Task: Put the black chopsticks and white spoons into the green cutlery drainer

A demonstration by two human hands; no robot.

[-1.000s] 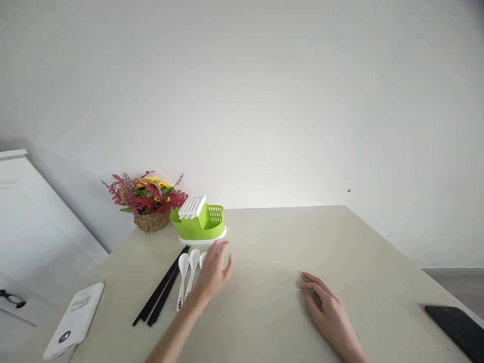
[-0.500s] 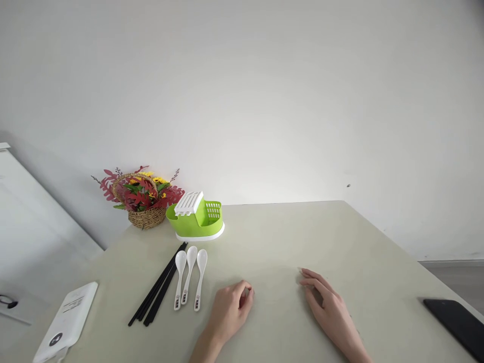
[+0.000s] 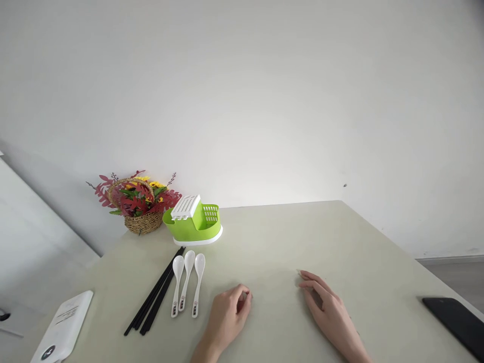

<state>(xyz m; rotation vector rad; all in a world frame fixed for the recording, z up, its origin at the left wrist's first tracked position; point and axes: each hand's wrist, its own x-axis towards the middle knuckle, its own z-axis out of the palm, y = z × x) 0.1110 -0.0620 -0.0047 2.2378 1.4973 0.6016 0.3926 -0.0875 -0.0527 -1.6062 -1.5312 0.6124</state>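
One wide view from the wearer's head, at the near side of the desk, faces forward and slopes down. The left hand and right hand sit nearest, low in frame; the pale wall beyond fills the upper half. The right edge cuts off a black smartphone.

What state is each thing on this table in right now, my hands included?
Left hand: fingers curled, nothing visible held.
Right hand: fingers loosely bent, holding nothing.
White spoons: lying side by side, bowls up.
Black chopsticks: lying loosely bunched.
Green caddy: upright, white slatted top on.
Flower basket: upright, filled.
White device: lying flat.
Black phone: lying flat.
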